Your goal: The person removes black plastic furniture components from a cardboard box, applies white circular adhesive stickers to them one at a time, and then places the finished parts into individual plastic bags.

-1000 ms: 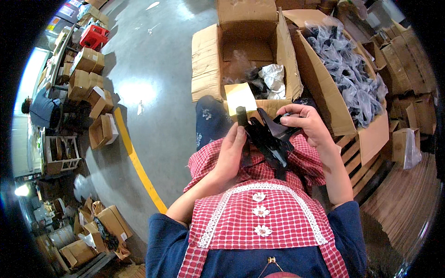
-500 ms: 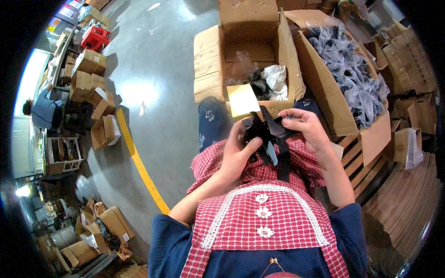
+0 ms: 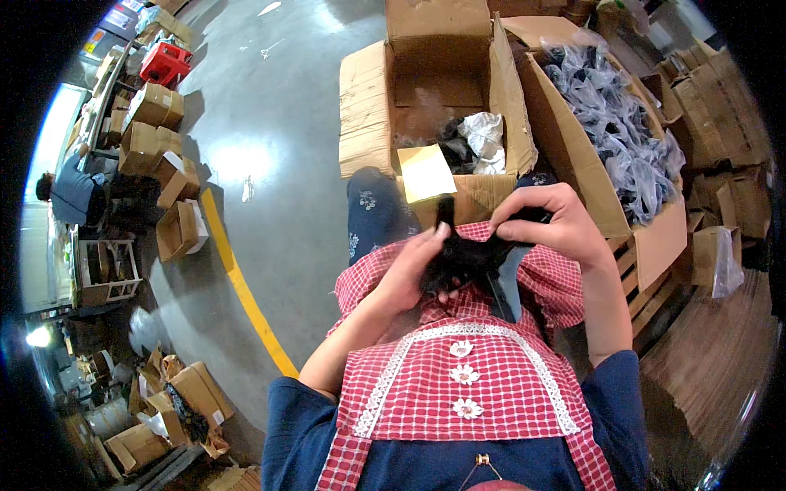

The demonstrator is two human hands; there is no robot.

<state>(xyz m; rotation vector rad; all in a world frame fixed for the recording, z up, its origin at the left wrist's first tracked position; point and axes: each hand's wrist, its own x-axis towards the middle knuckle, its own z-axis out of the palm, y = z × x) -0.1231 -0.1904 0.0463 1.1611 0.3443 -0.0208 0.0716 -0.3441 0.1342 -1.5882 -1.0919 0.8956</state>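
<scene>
A black, strap-like article (image 3: 463, 260) with a grey-blue panel (image 3: 509, 282) lies over my lap; I cannot make out its exact kind. On its left side my left hand (image 3: 409, 270) is wrapped round it, the thumb along the black part and fingertips showing beneath. My right hand (image 3: 550, 221) is closed, thumb and fingers pinching its upper right edge. A black end of it sticks up beside my left thumb. Just beyond my hands, a yellow sheet (image 3: 426, 173) lies at the near edge of an open cardboard box (image 3: 366, 110).
Inside that box are black pieces and crumpled white wrapping (image 3: 483, 141). A larger carton (image 3: 565, 135) at the right holds many plastic-bagged dark items. Stacked flat cardboard (image 3: 712, 360) stands at the lower right. A yellow floor line (image 3: 241, 282) runs at the left, with a person (image 3: 78, 192) beyond.
The black article has been turned, and its grey-blue panel now hangs farther right. My right hand has risen with its wrist bent; my left hand has shifted slightly down around the article.
</scene>
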